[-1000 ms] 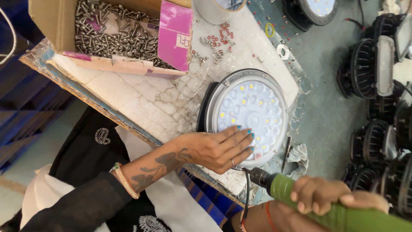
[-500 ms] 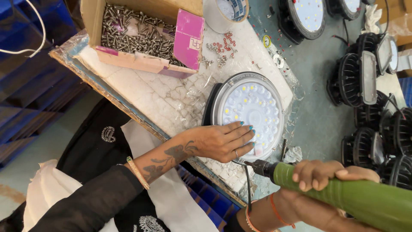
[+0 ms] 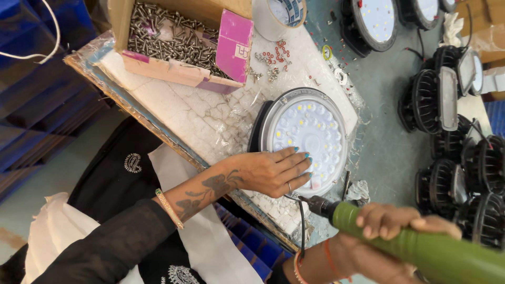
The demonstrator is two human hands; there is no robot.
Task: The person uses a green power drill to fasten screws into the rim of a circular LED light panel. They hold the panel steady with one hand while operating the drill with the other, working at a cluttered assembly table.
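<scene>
A round lamp [image 3: 307, 134] with a white face dotted with small yellow diodes lies on a cracked white board [image 3: 179, 110]. My left hand [image 3: 271, 171] rests flat on its near edge, fingers spread over the rim. My right hand [image 3: 400, 223] is wrapped around a green electric screwdriver [image 3: 421, 247]. The dark bit of the tool points at the lamp's lower edge, close to my left fingertips.
A cardboard box of metal screws [image 3: 173, 34] with a pink flap sits at the far side of the board. Beside it stands a roll of tape [image 3: 279, 16], with small red washers [image 3: 276, 55] scattered near. Several black finned lamp housings [image 3: 452, 137] crowd the right.
The view has shifted so the lamp and box sit more to the right of centre. My left hand stays on the lamp; the screwdriver stays near its lower edge.
</scene>
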